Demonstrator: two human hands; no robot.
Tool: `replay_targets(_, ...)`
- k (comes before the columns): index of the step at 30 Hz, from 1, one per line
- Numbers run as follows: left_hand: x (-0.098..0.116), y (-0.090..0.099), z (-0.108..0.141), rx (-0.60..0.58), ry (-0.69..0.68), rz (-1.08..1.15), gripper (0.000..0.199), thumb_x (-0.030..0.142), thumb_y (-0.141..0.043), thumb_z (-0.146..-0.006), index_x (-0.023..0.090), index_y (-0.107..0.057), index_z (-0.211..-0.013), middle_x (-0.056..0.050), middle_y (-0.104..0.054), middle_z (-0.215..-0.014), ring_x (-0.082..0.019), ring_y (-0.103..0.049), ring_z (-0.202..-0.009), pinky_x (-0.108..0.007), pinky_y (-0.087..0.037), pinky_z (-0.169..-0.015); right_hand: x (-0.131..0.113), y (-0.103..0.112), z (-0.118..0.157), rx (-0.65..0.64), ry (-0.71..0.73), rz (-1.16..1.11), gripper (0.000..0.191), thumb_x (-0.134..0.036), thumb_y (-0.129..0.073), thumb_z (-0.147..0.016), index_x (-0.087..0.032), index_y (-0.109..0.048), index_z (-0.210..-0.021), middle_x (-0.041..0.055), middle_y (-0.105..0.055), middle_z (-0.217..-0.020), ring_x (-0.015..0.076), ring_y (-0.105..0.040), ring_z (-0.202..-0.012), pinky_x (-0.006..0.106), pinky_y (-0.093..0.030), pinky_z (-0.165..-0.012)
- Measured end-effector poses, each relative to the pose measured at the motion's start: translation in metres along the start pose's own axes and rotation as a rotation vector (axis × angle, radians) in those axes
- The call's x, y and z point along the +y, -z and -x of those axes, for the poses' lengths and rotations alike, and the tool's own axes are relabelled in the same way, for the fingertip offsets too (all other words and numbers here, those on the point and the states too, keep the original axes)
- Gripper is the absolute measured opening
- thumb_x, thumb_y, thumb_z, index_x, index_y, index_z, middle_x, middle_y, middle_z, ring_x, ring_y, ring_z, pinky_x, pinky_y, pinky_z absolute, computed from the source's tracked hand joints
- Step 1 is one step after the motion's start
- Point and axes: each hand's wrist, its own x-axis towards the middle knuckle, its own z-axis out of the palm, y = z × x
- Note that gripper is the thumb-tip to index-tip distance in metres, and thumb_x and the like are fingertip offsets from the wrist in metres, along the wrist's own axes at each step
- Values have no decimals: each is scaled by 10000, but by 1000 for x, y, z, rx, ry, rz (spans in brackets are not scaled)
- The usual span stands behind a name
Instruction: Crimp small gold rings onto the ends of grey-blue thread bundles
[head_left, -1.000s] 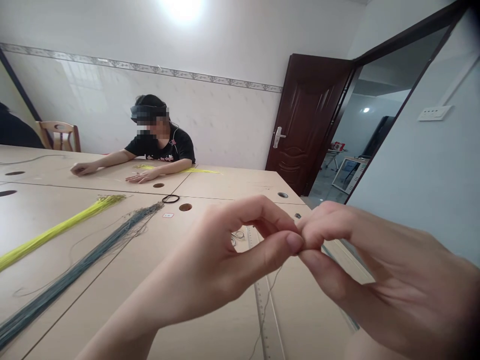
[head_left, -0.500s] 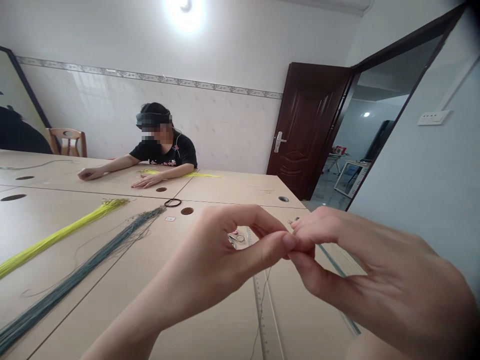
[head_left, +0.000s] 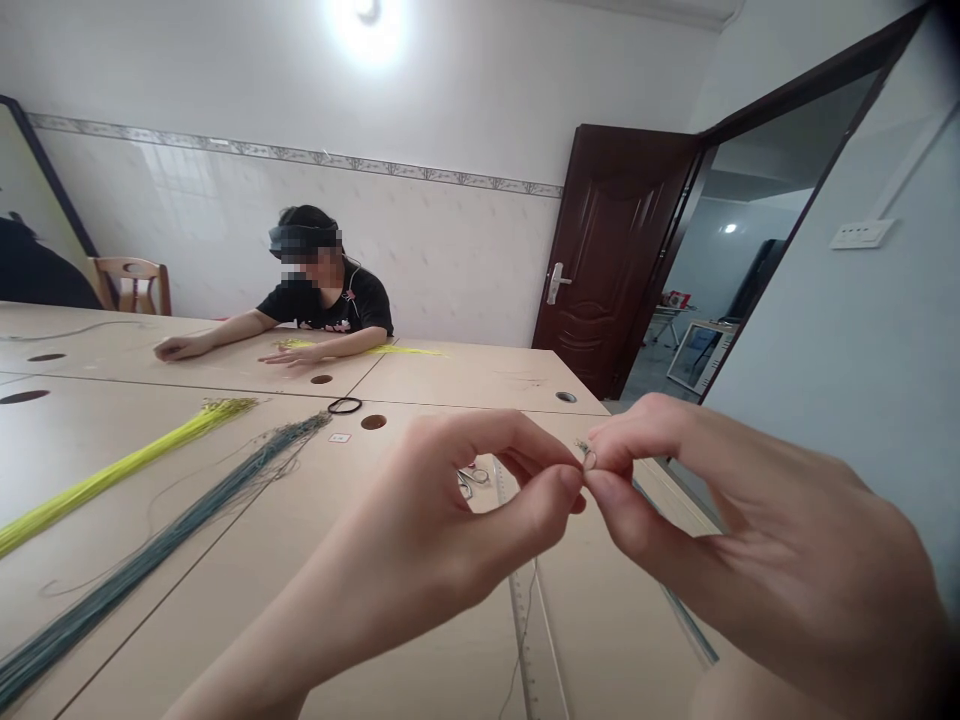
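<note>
My left hand (head_left: 480, 510) and my right hand (head_left: 735, 520) meet above the table, thumb and forefinger pinched on each. Between their tips a thin grey-green cord (head_left: 590, 460) curls into a small loop. A strand of the cord hangs below my left hand and lies along a clear ruler (head_left: 517, 610). The exact grip of each fingertip on the cord is partly hidden. Behind my left hand lies a pair of scissors (head_left: 475, 478), mostly covered by it. To the left rest a bundle of blue-grey cords (head_left: 180, 540) and a bundle of yellow cords (head_left: 135, 465).
Across the table (head_left: 420, 620) sits another person (head_left: 337, 300), both hands on the tabletop. A black ring-shaped band (head_left: 345, 405) and a small label (head_left: 340, 438) lie near a round table hole (head_left: 373, 422). A brown door (head_left: 607, 250) stands open behind.
My fingertips have drawn slightly apart, with the right thumb and forefinger more spread. The small cord loop now shows between them. The other person's hand has shifted slightly.
</note>
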Motion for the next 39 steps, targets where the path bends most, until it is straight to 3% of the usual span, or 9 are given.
replay_targets(9, 1, -6, 1, 92, -90, -161, 158, 127, -595, -818, 276, -594, -765, 144, -642, -696, -20, -573, -636, -43, -430, -483, 2, 2, 4, 20, -15, 25, 111, -173, -580, -827, -278, -550, -809, -123, -573, -676, 56, -445, -477, 139, -452, -585)
replay_targets(14, 2, -6, 5, 109, -143, -231, 146, 123, -595, -818, 258, -556, -779, 106, -607, -700, -43, -541, -625, -66, -434, -483, 3, 1, 4, 15, 5, 28, 93, -189, -580, -832, -275, -552, -810, -116, -608, -712, 64, -515, -552, 161, -444, -587)
replay_targets(23, 0, -6, 7, 77, -178, -257, 124, 142, -522, -882, 246, -510, -817, 85, -588, -751, -57, -552, -702, -141, -443, -601, 1, 0, 5, 32, -4, 6, 99, -191, -562, -836, -287, -548, -818, -115, -639, -778, 62, -578, -663, 165, -429, -578)
replay_targets(29, 3, -8, 11, 103, -279, -324, 116, 98, -513, -870, 213, -512, -882, 64, -569, -778, -65, -518, -725, -199, -431, -783, 1, -2, 5, 62, -23, 40, 80, -218, -551, -842, -290, -537, -810, -116, -654, -820, 72, -583, -685, 169, -438, -589)
replay_targets(39, 3, -10, 10, 115, -318, -406, 131, 61, -482, -876, 190, -503, -892, 42, -566, -787, -76, -494, -738, -216, -406, -767, 0, 0, 6, 11, 4, 67, 91, -189, -522, -862, -274, -519, -830, -107, -628, -762, 64, -560, -619, 193, -418, -564)
